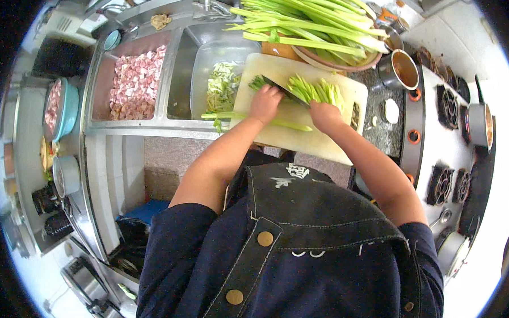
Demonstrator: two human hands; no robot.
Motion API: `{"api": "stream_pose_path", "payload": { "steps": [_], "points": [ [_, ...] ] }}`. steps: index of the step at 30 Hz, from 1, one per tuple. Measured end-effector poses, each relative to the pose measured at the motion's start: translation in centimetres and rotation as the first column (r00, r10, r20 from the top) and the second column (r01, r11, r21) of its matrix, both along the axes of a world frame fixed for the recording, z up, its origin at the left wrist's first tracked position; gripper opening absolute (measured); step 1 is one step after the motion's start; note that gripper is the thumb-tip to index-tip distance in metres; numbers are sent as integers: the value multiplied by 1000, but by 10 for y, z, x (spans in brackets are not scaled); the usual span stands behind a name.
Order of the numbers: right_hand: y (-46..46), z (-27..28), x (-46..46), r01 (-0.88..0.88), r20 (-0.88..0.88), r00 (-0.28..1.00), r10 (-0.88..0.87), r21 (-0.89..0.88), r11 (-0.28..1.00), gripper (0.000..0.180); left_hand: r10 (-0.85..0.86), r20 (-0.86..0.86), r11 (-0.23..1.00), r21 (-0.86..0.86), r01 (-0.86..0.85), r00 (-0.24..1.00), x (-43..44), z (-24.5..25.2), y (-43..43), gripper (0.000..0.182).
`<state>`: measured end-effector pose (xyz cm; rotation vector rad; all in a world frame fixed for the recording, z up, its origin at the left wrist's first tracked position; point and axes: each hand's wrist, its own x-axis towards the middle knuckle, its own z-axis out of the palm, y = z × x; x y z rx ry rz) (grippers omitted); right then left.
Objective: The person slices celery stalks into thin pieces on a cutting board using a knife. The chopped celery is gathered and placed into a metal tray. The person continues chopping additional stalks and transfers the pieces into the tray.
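My right hand (pixel 325 116) is closed around the handle of a kitchen knife (pixel 286 91), at the right of the blade. The handle itself is hidden in my fist. My left hand (pixel 266 103) is at the blade's other end, its fingertips close to a small clump of green leaves (pixel 256 82); whether they grip anything is hidden. Above the blade lies a pile of cut celery sticks (pixel 315 89) on the pale cutting board (pixel 298 141). One long celery stalk (pixel 291 125) passes under my left wrist and sticks out past the board's left edge.
A bowl (pixel 371 64) heaped with celery stalks (pixel 307 22) stands behind the board. Left, a plastic tub (pixel 200 80) of chopped greens (pixel 221 89) sits in a sink, beside a basin of diced raw meat (pixel 134 85). A pot (pixel 398 76) and gas burners (pixel 447 101) are right.
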<state>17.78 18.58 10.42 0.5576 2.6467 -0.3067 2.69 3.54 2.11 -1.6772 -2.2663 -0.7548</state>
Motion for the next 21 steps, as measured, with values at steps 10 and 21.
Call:
{"api": "stream_pose_path", "payload": {
  "steps": [10, 21],
  "points": [
    [3, 7, 4, 47, 41, 998, -45, -45, 998, 27, 8, 178, 998, -59, 3, 984, -6, -1, -1, 18],
    [-17, -4, -37, 129, 63, 990, -129, -10, 992, 22, -46, 239, 999, 31, 39, 970, -45, -14, -18, 16]
  ]
}}
